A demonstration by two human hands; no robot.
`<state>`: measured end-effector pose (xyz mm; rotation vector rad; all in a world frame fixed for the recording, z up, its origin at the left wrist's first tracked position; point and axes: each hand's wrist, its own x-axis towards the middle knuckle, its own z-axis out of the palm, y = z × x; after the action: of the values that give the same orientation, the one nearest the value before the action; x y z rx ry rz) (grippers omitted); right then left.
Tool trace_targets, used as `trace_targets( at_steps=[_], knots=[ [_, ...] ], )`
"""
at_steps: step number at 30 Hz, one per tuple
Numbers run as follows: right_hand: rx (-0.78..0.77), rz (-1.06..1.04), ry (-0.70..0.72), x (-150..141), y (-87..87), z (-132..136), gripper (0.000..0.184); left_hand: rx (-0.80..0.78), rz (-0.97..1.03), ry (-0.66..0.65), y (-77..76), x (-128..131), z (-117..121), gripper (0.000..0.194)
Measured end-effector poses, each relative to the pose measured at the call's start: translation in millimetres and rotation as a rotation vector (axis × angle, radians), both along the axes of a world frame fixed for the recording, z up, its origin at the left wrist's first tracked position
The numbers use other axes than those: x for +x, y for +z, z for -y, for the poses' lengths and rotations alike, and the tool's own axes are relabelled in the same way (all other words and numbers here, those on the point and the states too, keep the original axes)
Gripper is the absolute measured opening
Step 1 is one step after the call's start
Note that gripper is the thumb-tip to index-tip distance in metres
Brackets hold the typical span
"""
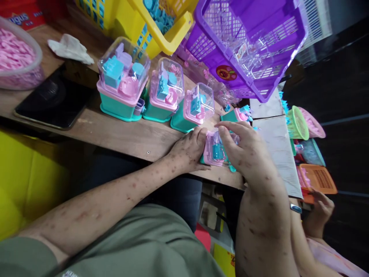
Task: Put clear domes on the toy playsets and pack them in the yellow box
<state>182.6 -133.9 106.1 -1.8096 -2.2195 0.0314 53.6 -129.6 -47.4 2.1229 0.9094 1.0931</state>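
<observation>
A small toy box (211,154) with a teal base, pink top and clear lid stands at the table's near edge between my hands. My left hand (188,152) is curled against its left side, thumb near the upper edge. Over the clear lid from the right bends my right hand (245,148), its fingers on the lid and hiding part of the box. To the left is a row of three similar lidded toy boxes: a large one (118,102), a middle one (157,109) and one nearest my left hand (183,119). Small blue, pink and lilac pieces show under their lids.
Behind the row stand a yellow basket (161,38) of blue pieces and a purple basket (248,79) of clear parts. At left are a tub (37,50) of pink pieces, a tissue (70,48) and a black phone (57,102). Another person's hand (323,206) is by an orange basket (324,179).
</observation>
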Motion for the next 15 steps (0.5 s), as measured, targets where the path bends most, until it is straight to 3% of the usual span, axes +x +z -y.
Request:
trace_targets(
  at_steps=[10, 15],
  knots=[
    [0.026, -0.002, 0.022, 1, -4.2, 1, 0.033, -0.026, 0.052, -0.025, -7.8, 4, -3, 0.135],
    [0.000, -0.010, 0.025, 12, -3.1, -2, 0.036, -0.175, 0.086, -0.219, -7.7, -11, -12, 0.151]
  ],
)
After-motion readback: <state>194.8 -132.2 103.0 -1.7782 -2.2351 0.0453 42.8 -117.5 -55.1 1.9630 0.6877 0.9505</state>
